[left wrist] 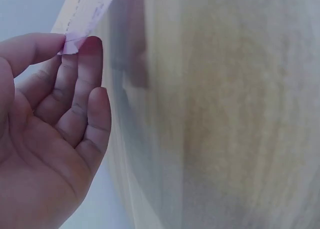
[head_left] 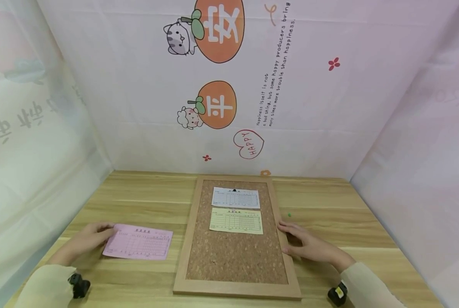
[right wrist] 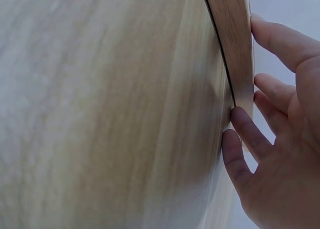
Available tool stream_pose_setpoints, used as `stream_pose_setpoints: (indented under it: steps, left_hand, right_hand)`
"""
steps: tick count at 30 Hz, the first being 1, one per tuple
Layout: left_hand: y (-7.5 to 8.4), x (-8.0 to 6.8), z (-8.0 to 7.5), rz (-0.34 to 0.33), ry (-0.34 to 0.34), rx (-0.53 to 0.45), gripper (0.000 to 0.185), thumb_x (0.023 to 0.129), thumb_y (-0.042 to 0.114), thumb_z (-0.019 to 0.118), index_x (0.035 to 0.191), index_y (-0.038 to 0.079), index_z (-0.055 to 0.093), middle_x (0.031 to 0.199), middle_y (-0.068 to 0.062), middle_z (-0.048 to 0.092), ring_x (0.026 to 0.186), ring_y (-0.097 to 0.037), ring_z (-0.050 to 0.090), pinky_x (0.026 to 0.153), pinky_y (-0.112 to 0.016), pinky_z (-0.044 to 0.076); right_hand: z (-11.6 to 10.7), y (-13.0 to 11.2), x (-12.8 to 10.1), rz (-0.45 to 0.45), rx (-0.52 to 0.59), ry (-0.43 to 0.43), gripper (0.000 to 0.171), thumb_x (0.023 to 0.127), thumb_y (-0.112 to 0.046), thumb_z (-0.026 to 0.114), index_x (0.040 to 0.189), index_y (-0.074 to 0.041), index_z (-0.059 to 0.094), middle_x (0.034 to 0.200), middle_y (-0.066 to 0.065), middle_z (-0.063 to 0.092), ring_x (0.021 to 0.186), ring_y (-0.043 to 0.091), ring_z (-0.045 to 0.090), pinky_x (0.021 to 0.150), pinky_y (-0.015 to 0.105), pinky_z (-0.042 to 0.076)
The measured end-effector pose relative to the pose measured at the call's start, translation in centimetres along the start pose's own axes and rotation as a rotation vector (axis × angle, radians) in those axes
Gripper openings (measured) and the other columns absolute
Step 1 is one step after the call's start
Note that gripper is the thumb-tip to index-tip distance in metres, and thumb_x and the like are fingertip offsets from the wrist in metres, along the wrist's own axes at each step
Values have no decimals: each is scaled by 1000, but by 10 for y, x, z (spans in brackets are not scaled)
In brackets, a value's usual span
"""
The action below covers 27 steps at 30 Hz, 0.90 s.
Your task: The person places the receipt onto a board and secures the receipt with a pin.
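Step in hand, as judged: picking up the pink slip [head_left: 138, 242], thin printed paper lying flat on the wood-grain counter [head_left: 137, 192] left of the cork board [head_left: 235, 256]; left hand [head_left: 88, 239] pinching its near-left corner between thumb and fingers [left wrist: 82, 71], right hand [head_left: 306, 244] resting with straight fingers along the board's smooth wooden frame. Already on the grainy cork: white slip [head_left: 235, 197] under a dark pin [head_left: 235, 190], yellow slip [head_left: 236, 221] just below it. Next move, likely: lifting the limp sheet without creasing, onto bare cork.
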<state>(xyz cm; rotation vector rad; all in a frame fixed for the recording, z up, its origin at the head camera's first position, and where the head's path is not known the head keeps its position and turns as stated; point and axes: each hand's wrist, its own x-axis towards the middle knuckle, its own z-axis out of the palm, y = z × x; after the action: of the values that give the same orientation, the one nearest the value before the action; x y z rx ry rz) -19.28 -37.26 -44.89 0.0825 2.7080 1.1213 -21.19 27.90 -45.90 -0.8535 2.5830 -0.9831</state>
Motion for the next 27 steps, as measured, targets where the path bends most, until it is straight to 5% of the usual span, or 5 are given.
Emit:
stream_pose_setpoints:
  steps: [5,10,18,27]
  left_hand:
    - [7,-1,-2,-31,32,-21,67,105,41,51,135,-18,48,132,-34,54,125,-51,47,99,-60,44]
    - [9,-2,-2,-71,58,-100,73,104,46,50,139,-18,44,133,-31,56,118,-38,56,92,-44,53]
    - [12,-3,-3,-2,95,-255,64,107,33,51,138,-22,41,120,-25,65,93,-11,67,80,-29,57]
    - [17,-3,-3,-10,110,-180,66,106,39,51,139,-18,44,123,-25,62,96,-15,64,76,-28,57]
  right_hand:
    - [0,-2,-1,9,13,0,75,98,-36,66,155,-1,34,162,22,21,144,49,20,108,71,24]
    - [0,-3,-1,22,28,-11,74,98,-36,66,156,-3,33,162,21,20,145,49,19,107,72,25]
    - [1,-1,-2,16,20,-2,74,97,-37,66,155,-4,34,162,20,21,145,49,18,107,72,24]
    - [1,-1,-2,14,17,2,74,97,-37,67,155,-3,34,162,21,20,145,49,18,108,72,24]
